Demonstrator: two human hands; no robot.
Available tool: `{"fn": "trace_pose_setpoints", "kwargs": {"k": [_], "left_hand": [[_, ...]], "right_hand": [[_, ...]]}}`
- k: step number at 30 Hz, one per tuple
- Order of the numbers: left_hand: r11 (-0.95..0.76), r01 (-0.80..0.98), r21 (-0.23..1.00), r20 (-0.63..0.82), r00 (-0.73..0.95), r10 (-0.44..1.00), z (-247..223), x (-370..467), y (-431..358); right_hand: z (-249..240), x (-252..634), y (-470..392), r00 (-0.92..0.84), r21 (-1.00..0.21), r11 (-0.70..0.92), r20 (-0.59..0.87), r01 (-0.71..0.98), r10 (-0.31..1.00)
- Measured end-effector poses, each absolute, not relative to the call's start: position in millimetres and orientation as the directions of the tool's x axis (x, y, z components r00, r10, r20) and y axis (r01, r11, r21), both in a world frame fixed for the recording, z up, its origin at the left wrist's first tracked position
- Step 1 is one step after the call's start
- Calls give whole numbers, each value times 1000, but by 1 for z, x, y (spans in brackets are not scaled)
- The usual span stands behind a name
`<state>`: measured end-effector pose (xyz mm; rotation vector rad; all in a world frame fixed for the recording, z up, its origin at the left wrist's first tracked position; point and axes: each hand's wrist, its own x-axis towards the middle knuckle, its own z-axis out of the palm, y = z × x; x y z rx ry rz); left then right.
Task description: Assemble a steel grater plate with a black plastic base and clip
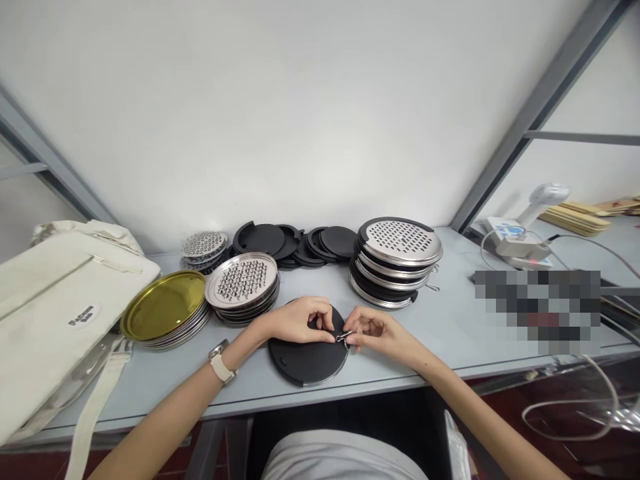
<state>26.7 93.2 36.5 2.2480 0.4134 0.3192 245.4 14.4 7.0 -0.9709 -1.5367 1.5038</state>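
In front of me a round black disc point(307, 363) with a thin silvery edge lies on the table. At its right edge is a small bent-wire metal clip point(344, 336). My left hand point(304, 321) rests over the disc, its thumb and forefinger pinched at the clip's left end. From the other side my right hand point(383, 335) grips the clip between thumb and fingers. Fingers partly hide where clip and disc meet. Behind my left hand stands a stack of round metal graters point(243, 280). Behind my right hand, more graters with black rims point(400, 240) are piled.
Gold-coloured round plates point(167, 307) are stacked at left, beside a cream bag point(65, 287). Along the wall lie black round holders point(267, 240) and small grater discs point(204, 245). A white handheld scanner point(547, 195) on its stand and a cable occupy the right.
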Motion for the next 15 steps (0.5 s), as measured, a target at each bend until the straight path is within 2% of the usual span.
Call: {"fn": "trace_pose_setpoints", "kwargs": {"k": [9, 15], "left_hand": [[-611, 177, 771, 99, 916, 389, 37, 27, 93], [-627, 173, 760, 109, 916, 385, 37, 27, 93]], "right_hand": [[-2, 254, 17, -424, -999, -37, -44, 26, 905], [-1, 254, 16, -458, -997, -75, -52, -32, 887]]}}
